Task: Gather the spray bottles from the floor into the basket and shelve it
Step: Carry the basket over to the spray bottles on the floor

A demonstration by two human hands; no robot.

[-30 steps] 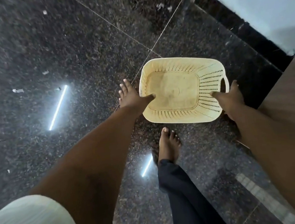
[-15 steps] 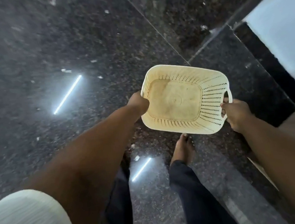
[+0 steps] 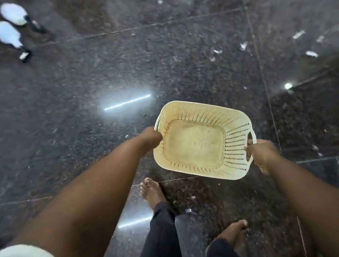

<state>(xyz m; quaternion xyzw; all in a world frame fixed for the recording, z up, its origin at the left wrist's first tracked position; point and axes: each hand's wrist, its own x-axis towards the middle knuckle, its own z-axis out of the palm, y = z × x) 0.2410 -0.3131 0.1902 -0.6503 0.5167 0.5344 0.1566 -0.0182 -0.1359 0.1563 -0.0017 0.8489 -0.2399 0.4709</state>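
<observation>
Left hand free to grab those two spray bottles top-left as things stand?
Probably not. The left hand is closed on the basket rim, the right hand on its far handle. The spray bottles lie well beyond the outstretched arm, with bare floor between; walking closer and letting go looks needed.

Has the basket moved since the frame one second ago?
Yes. The basket was set on the floor beside a foot; now both hands hold it up, clear of the floor, well ahead of the feet.
</observation>
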